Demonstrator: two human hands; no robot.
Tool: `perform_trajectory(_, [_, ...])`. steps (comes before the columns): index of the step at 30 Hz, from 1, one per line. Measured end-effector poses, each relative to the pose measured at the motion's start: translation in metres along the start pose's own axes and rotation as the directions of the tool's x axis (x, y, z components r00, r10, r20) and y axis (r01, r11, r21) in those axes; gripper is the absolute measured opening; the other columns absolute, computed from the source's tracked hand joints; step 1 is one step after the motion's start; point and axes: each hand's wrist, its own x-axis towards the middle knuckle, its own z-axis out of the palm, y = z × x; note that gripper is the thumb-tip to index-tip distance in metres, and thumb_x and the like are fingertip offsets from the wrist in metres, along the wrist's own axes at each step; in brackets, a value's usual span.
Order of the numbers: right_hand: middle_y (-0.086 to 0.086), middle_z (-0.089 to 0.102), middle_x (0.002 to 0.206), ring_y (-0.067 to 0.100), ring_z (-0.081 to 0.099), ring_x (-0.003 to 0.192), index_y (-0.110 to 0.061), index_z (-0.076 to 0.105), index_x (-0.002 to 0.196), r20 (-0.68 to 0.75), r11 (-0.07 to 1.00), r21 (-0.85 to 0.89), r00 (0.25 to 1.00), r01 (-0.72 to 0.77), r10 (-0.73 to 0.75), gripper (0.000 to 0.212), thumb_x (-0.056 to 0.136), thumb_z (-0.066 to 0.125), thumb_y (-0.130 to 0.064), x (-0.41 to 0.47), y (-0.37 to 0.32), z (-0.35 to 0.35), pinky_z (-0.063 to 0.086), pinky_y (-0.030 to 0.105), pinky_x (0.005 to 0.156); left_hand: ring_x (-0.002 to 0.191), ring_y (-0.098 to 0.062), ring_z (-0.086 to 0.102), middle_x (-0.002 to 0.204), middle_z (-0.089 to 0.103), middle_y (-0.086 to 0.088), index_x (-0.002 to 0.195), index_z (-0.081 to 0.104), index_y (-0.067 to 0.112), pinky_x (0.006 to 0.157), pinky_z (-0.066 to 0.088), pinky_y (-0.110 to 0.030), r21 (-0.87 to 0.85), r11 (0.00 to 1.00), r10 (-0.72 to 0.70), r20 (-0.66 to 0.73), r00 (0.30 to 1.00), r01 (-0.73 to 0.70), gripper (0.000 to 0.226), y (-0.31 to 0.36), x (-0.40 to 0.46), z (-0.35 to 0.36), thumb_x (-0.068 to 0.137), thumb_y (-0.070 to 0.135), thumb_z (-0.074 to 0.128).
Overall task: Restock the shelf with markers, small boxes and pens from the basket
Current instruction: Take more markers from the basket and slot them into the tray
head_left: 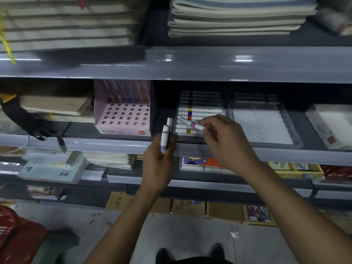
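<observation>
At the shelf's front edge (114, 144), the left hand (158, 164) grips two white markers (165, 137) upright, just outside the clear tray (227, 111). The right hand (224, 141) pinches a purple-banded marker (191, 124) over the tray's front rows of markers. The neighbouring clear tray (285, 119) lies mostly bare. The red basket (17, 233) sits on the floor, lower left.
</observation>
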Motion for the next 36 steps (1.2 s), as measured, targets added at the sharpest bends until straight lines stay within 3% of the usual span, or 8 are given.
perform_trajectory(6, [-0.002,0.07,0.111,0.019,0.06,0.105,-0.017,0.073,0.114,0.016,0.989,-0.097,0.994,0.111,-0.11,0.018,0.098,0.068,-0.017,0.003,0.014,0.003,0.053,0.039,0.093,0.07,-0.02,0.057,0.076,0.062,0.001,0.094,0.059,0.02,0.057,0.044,-0.034,0.13,0.99,0.06,-0.048,0.997,-0.053,0.022,-0.012,-0.001,-0.001,0.109,0.036,0.052])
perform_trajectory(12, [-0.005,0.06,0.103,0.017,0.053,0.106,-0.017,0.077,0.111,-0.013,0.988,-0.049,0.989,0.149,-0.15,0.019,0.093,0.073,-0.015,-0.001,0.024,0.015,0.051,0.04,0.091,0.07,-0.012,0.058,0.082,0.063,0.007,0.094,0.058,0.022,0.057,0.045,-0.025,0.129,0.99,0.07,-0.058,0.996,-0.062,0.021,-0.013,-0.001,0.002,0.109,0.035,0.051])
perform_trajectory(16, [-0.003,0.058,0.104,0.02,0.052,0.107,-0.014,0.077,0.113,-0.062,0.985,-0.095,0.987,0.144,-0.15,0.022,0.091,0.075,-0.014,-0.003,0.022,0.018,0.05,0.036,0.093,0.07,-0.02,0.057,0.077,0.061,-0.002,0.093,0.058,0.019,0.06,0.046,-0.036,0.099,0.993,0.077,-0.054,0.996,-0.071,0.024,-0.013,-0.002,0.001,0.11,0.035,0.051])
perform_trajectory(20, [0.001,0.06,0.102,0.022,0.055,0.102,-0.009,0.078,0.108,-0.127,0.959,-0.17,0.96,0.227,-0.25,0.019,0.09,0.075,-0.013,-0.01,0.018,0.02,0.052,0.035,0.085,0.07,-0.021,0.058,0.077,0.062,-0.003,0.094,0.058,0.018,0.061,0.048,-0.039,0.096,0.993,0.081,-0.055,0.995,-0.076,0.024,-0.012,-0.004,0.001,0.11,0.035,0.051])
perform_trajectory(25, [0.003,0.059,0.096,0.022,0.054,0.094,-0.008,0.078,0.101,-0.1,0.929,-0.278,0.954,0.246,-0.283,0.013,0.094,0.069,-0.013,-0.014,0.014,0.027,0.052,0.042,0.075,0.076,-0.024,0.061,0.083,0.065,-0.004,0.099,0.061,0.018,0.065,0.051,-0.043,0.091,0.994,0.073,-0.048,0.996,-0.068,0.023,-0.012,-0.003,0.002,0.109,0.037,0.051])
perform_trajectory(30, [0.001,0.057,0.092,0.019,0.052,0.091,-0.009,0.077,0.094,-0.086,0.928,-0.301,0.963,0.219,-0.255,0.011,0.09,0.07,-0.016,-0.012,0.008,0.024,0.051,0.038,0.071,0.071,-0.023,0.057,0.078,0.062,-0.001,0.094,0.06,0.019,0.062,0.047,-0.043,0.082,0.996,0.032,-0.061,0.998,-0.027,0.023,-0.01,-0.003,0.001,0.109,0.035,0.051])
perform_trajectory(33, [-0.001,0.057,0.094,0.018,0.053,0.094,-0.011,0.078,0.099,-0.082,0.939,-0.286,0.971,0.193,-0.224,0.013,0.09,0.071,-0.017,-0.011,0.006,0.023,0.053,0.037,0.074,0.057,-0.011,0.049,0.063,0.056,0.007,0.097,0.065,0.017,0.053,0.041,-0.032,-0.1,0.989,-0.111,-0.037,0.993,0.107,0.023,0.001,-0.003,0.002,0.109,0.031,0.051])
perform_trajectory(36, [-0.001,0.058,0.099,0.019,0.054,0.1,-0.01,0.078,0.108,-0.114,0.962,-0.216,0.975,0.164,-0.192,0.019,0.092,0.069,-0.016,-0.018,0.004,0.025,0.054,0.036,0.082,0.048,-0.011,0.037,0.059,0.044,0.003,0.096,0.062,0.006,0.046,0.034,-0.026,-0.405,0.865,-0.282,0.1,0.954,0.298,0.027,0.011,-0.004,0.001,0.11,0.024,0.048])
